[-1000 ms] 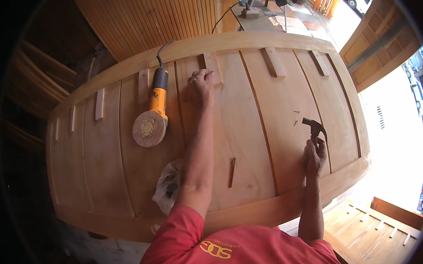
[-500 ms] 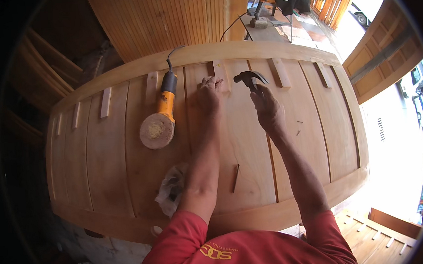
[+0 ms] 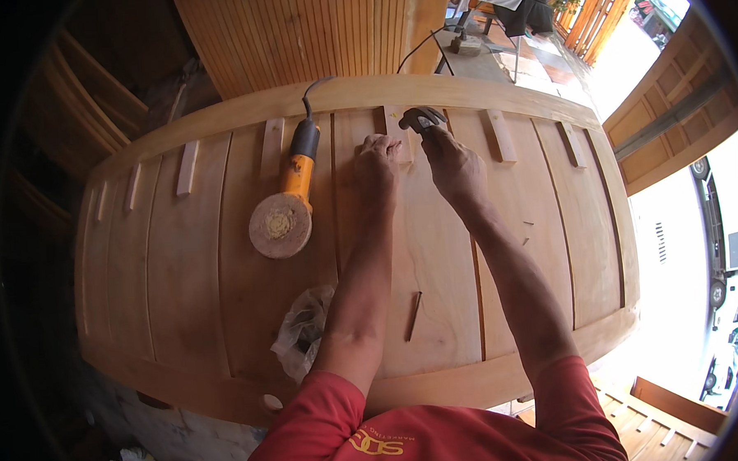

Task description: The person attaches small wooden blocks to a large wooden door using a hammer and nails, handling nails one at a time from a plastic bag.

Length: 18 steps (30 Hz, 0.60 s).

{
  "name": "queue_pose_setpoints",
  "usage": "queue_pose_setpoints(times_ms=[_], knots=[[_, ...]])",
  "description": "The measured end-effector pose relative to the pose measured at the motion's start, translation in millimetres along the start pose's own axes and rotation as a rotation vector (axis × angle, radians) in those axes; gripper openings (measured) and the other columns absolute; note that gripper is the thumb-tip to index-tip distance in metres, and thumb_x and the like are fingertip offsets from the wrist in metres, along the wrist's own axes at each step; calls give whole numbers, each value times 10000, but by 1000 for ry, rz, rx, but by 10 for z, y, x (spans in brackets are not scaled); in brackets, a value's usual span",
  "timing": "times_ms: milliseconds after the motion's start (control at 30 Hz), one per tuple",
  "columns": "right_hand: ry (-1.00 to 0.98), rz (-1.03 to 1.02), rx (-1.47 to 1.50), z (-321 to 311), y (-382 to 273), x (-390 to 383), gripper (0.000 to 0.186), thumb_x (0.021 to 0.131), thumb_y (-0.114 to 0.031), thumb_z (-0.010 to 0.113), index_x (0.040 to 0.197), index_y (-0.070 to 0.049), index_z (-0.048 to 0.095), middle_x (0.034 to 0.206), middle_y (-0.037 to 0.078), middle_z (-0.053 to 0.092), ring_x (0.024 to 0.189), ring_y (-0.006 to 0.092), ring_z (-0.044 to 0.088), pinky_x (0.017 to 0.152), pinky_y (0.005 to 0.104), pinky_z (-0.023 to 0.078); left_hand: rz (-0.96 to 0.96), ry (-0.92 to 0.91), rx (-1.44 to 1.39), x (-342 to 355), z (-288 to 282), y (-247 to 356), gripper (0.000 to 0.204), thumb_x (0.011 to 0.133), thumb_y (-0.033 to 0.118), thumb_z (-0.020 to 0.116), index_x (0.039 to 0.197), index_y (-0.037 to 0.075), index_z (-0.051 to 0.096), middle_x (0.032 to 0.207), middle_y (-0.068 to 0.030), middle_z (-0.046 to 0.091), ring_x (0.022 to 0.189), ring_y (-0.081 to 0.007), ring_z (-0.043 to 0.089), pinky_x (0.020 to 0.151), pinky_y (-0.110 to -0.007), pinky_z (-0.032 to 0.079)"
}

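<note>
My right hand (image 3: 458,167) grips a claw hammer (image 3: 423,119) close below its dark head, which hangs just right of my left fingers. My left hand (image 3: 378,154) is closed in a pinch on the lower part of a small wooden block (image 3: 394,116); whatever the fingertips hold is too small to make out. The block lies at the far edge of a wide wooden door panel (image 3: 436,260). Two small nails (image 3: 526,232) lie on the panel right of my right forearm. Between my forearms rests a long, thin dark rod (image 3: 414,315) like a large nail.
An orange angle grinder (image 3: 298,177) with a round pad lies left of my left hand, its cord running off the far edge. A crumpled clear plastic bag (image 3: 295,337) sits beside my left forearm. More wooden blocks (image 3: 501,136) line the panel's far side. Another door (image 3: 677,114) stands at right.
The hammer has come left, nearer my left fingers, and its head is turned differently. My left hand keeps its pinch at the same block. The whole view has shifted slightly.
</note>
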State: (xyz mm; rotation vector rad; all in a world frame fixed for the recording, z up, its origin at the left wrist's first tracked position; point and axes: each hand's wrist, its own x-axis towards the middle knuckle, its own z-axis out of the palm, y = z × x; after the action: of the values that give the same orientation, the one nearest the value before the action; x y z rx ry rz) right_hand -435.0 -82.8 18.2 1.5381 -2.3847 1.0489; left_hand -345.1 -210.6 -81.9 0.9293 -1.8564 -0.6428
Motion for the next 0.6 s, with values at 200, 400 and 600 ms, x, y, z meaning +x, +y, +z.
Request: queue_pose_setpoints(times_ms=[200,400,600], knots=[[-158,112,-101,83,-10,-71,274,1028,-335,603,1251,-189,667,914,190,741,825,434,714,714,539,559,-6,-5,-21,10,58,-40,92,886,152,775,955,91,768,1045,-86,728,998,-319,665,848,-426,563],[101,0,58,-133,-190,49,272,1025,-316,613,1244,-168,674,923,192,738,840,423,716,722,519,568,6,63,177,-189,-336,255,71,883,113,756,914,76,705,968,-134,697,961,-373,645,849,-480,538],[-21,51,-98,16,-65,-16,254,1007,-282,658,1228,-163,699,905,187,737,830,401,722,710,492,577,-14,38,149,-183,-331,250,96,861,110,767,879,65,685,967,-137,685,967,-380,635,870,-488,528]])
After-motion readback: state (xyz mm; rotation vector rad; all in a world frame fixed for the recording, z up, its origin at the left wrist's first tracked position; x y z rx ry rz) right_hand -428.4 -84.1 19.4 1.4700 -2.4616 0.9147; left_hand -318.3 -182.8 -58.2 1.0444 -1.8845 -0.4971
